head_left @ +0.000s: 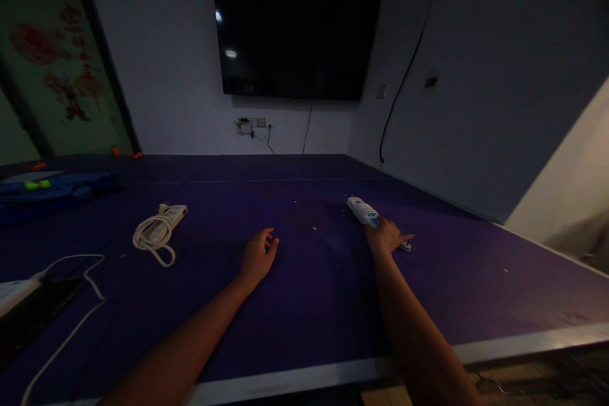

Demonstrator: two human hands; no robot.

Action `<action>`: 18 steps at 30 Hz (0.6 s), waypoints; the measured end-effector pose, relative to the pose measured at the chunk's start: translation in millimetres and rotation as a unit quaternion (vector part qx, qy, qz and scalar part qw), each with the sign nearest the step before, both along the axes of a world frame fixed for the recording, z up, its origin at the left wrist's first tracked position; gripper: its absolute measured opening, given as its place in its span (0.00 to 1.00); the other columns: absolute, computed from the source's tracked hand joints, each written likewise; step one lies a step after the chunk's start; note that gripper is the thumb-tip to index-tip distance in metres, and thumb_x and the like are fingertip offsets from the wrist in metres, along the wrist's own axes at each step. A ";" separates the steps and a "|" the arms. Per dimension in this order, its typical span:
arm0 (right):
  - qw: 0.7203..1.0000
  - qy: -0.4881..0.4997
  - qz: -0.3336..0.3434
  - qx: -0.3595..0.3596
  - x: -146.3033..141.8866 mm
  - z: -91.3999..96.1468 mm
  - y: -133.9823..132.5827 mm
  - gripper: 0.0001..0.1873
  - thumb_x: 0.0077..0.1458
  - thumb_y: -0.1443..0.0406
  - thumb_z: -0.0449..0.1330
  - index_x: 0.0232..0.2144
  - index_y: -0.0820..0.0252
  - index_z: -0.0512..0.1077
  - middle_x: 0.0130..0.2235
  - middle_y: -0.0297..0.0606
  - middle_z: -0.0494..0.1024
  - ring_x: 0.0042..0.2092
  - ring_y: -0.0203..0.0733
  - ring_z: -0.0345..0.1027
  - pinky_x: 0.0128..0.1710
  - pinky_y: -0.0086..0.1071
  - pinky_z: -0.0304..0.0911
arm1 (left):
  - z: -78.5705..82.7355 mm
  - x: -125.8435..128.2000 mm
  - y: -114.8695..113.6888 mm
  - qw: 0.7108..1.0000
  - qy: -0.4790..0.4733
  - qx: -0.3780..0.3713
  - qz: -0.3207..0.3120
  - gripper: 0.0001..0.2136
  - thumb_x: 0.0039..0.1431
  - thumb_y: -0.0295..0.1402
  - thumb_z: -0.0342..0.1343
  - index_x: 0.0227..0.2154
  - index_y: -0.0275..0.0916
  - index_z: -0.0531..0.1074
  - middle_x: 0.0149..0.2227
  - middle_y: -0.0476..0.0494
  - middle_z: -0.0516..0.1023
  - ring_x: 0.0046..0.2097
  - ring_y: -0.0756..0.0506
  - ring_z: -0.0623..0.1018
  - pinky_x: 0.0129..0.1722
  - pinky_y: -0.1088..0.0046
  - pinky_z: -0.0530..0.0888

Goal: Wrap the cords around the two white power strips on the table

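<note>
White, rectangular, cord-wrapped plastic power strip [361, 210] slants forward from under right hand [384, 237] at flat purple tabletop [295, 311]; firmness of grip unclear. Left hand [259, 255] empty, loosely curled, well leftward.

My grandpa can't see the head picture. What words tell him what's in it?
A person's right hand lies over a white power strip wrapped in cord on a purple surface; the left hand is empty. Another power strip with looped cord lies farther left, and a big dark TV hangs on the wall.
</note>
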State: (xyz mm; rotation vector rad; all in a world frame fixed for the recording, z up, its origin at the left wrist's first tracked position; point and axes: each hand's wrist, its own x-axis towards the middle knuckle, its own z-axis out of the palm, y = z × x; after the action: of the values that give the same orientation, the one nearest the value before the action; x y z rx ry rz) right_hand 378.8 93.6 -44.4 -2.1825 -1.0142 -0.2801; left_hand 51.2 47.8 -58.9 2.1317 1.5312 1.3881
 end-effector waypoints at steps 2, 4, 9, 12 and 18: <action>1.000 -0.016 -0.004 0.014 -3.4 0.9 -0.5 0.22 0.47 0.64 0.56 0.47 0.61 0.70 0.48 0.47 0.70 0.53 0.55 0.57 0.56 0.58 0.38 | 0.5 -0.3 -0.5 1.000 0.005 0.008 0.003 0.16 0.59 0.37 0.47 0.46 0.35 0.68 0.37 0.41 0.76 0.34 0.48 0.75 0.40 0.66 0.72; 0.998 -0.041 -0.001 0.037 -9.9 3.8 -1.7 0.22 0.48 0.65 0.55 0.48 0.62 0.70 0.52 0.49 0.67 0.56 0.56 0.52 0.56 0.59 0.38 | 1.1 -0.3 -1.0 1.000 0.017 0.018 0.009 0.15 0.59 0.37 0.47 0.46 0.35 0.68 0.37 0.40 0.76 0.35 0.47 0.76 0.41 0.65 0.72; 0.981 -0.130 0.115 0.091 -48.6 20.6 -12.0 0.21 0.53 0.64 0.53 0.50 0.63 0.68 0.54 0.51 0.66 0.55 0.55 0.56 0.54 0.51 0.47 | 2.9 0.0 -1.8 0.998 0.057 0.034 0.023 0.15 0.59 0.36 0.47 0.46 0.36 0.68 0.39 0.40 0.76 0.40 0.45 0.76 0.43 0.65 0.71; 0.950 -0.158 0.266 0.036 -89.6 30.4 -24.9 0.17 0.58 0.63 0.49 0.45 0.63 0.72 0.45 0.47 0.74 0.46 0.46 0.67 0.46 0.35 0.58 | 3.7 -0.8 -2.8 0.996 0.066 0.047 0.030 0.14 0.59 0.35 0.47 0.46 0.36 0.68 0.41 0.39 0.76 0.43 0.45 0.75 0.45 0.65 0.71; 0.852 -0.237 0.453 -0.112 -160.6 31.5 -52.4 0.24 0.61 0.53 0.46 0.28 0.57 0.76 0.30 0.39 0.79 0.33 0.41 0.72 0.27 0.27 0.55 | 12.8 -4.3 -5.8 0.987 0.111 0.081 0.086 0.14 0.60 0.36 0.46 0.45 0.36 0.69 0.42 0.37 0.75 0.46 0.41 0.72 0.47 0.61 0.69</action>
State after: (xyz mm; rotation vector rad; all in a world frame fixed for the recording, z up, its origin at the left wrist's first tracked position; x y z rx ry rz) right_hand 218.3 41.2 -12.9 -1.5831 -2.3171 -0.2533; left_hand 46.9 42.0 -46.1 2.3693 1.7785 1.4136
